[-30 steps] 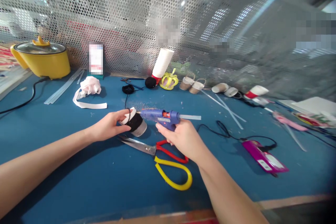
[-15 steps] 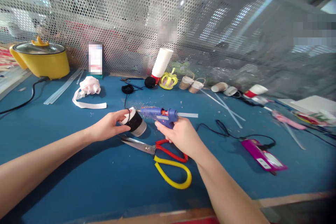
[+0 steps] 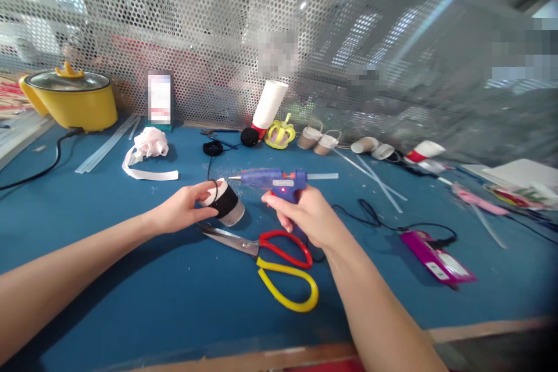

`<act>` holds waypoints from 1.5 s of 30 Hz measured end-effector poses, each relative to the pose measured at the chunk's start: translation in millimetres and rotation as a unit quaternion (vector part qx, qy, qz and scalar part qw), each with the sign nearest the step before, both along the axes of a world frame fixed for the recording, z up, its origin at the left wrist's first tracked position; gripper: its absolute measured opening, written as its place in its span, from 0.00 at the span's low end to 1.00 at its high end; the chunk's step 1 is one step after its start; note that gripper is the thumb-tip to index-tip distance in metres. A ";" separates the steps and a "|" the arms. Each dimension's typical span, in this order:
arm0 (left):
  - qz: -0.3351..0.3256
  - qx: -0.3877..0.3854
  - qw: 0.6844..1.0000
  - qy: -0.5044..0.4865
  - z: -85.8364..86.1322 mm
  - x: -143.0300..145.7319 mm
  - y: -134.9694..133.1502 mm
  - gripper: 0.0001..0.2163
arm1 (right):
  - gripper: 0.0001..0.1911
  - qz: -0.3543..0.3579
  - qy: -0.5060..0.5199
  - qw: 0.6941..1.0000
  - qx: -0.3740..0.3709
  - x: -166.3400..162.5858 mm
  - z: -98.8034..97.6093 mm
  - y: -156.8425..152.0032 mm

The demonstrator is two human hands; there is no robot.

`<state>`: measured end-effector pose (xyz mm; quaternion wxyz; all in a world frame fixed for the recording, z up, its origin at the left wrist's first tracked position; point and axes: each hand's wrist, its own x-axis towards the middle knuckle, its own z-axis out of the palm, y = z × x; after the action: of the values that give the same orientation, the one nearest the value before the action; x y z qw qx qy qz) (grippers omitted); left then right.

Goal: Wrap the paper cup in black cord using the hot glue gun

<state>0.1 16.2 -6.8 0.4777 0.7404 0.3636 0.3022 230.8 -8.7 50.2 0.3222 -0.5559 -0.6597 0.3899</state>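
My left hand [image 3: 192, 206] is closed around a small white paper cup [image 3: 236, 214], which lies tilted and has a band of black cord [image 3: 226, 202] wound about it. From the cup the cord runs back to a small black coil [image 3: 213, 148]. In my right hand [image 3: 307, 209] is a blue hot glue gun [image 3: 274, 178], its red light lit and a clear glue stick poking out of the rear. The nozzle points left, just beside the cup's upper edge. Below both hands lie large scissors [image 3: 248, 245] with one red and one yellow handle, blades toward the cup.
Along the back stand a yellow electric pot [image 3: 82, 102], a phone [image 3: 159, 99], crumpled white ribbon [image 3: 150, 142], stacked white cups [image 3: 270, 106], a yellow crown-like piece [image 3: 279, 132] and small cup baskets [image 3: 326, 143]. A purple power strip [image 3: 436, 258] lies to the right, near loose glue sticks [image 3: 383, 186].
My right hand has drawn the glue gun a little to the right and up, levelling it, so the nozzle sits slightly off the cord band. My left hand and the cup stay nearly still.
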 end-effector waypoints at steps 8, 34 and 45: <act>0.027 0.020 0.999 0.016 2.2 -0.3 -0.2 0.29 | 0.16 -0.153 -0.086 0.983 0.048 21.8 -25.9 58.4; 0.019 0.158 0.976 0.150 11.9 2.1 -10.4 0.20 | 0.19 0.211 -0.137 0.968 0.010 -73.2 6.1 62.6; 0.018 0.028 0.999 0.014 3.8 -2.2 -1.2 0.23 | 0.11 -0.004 0.105 0.990 0.091 -44.8 -6.8 42.4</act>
<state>-2.1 15.0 -3.0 0.4461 0.7508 0.3752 0.3106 186.0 33.7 43.4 0.4406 -0.4826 -0.6527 0.3834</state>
